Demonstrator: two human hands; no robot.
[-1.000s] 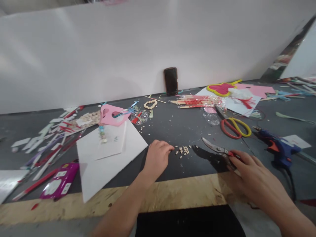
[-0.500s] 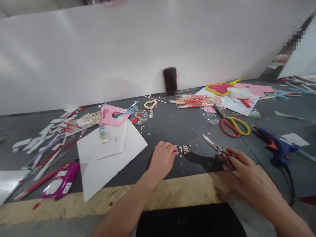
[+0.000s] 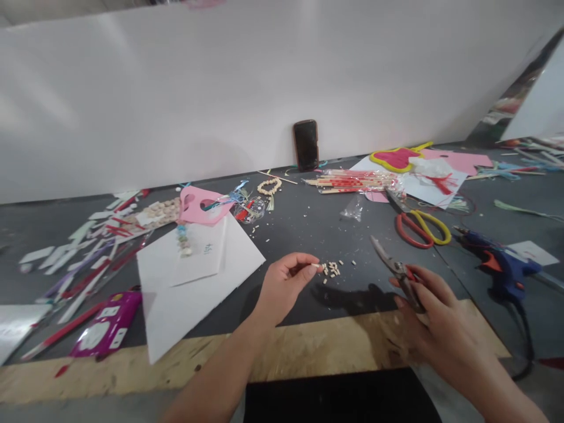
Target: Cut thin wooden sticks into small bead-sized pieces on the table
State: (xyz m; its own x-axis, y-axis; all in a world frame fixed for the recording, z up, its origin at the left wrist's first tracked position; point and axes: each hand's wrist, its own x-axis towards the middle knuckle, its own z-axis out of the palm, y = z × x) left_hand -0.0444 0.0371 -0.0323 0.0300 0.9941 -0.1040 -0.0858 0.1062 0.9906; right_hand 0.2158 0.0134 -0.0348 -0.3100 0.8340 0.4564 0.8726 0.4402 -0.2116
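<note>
Thumb and forefinger of my left hand (image 3: 286, 282) pinch a small pale stick piece (image 3: 315, 266), just left of a little heap of short cut pieces (image 3: 331, 269) on the dark tabletop. My right hand (image 3: 434, 308) is wrapped round the red-handled pruning shears (image 3: 399, 270), whose blades point up and left toward the heap. Beyond the shears lie large scissors (image 3: 414, 230) with one red and one yellow handle. To the right of my right hand rests a blue glue gun (image 3: 497, 255).
A white board (image 3: 167, 305) and a purple packet (image 3: 108, 323) lie at left, among scattered strips. Bundled red-and-cream sticks (image 3: 352, 181) and a bead loop (image 3: 268, 187) lie farther back. A phone (image 3: 305, 144) leans on the white partition (image 3: 220, 88).
My left hand has lifted slightly and turned, now showing a small piece between its fingertips. The shears have shifted a little to the right. A clear plastic scrap near the stick bundle has moved left.
</note>
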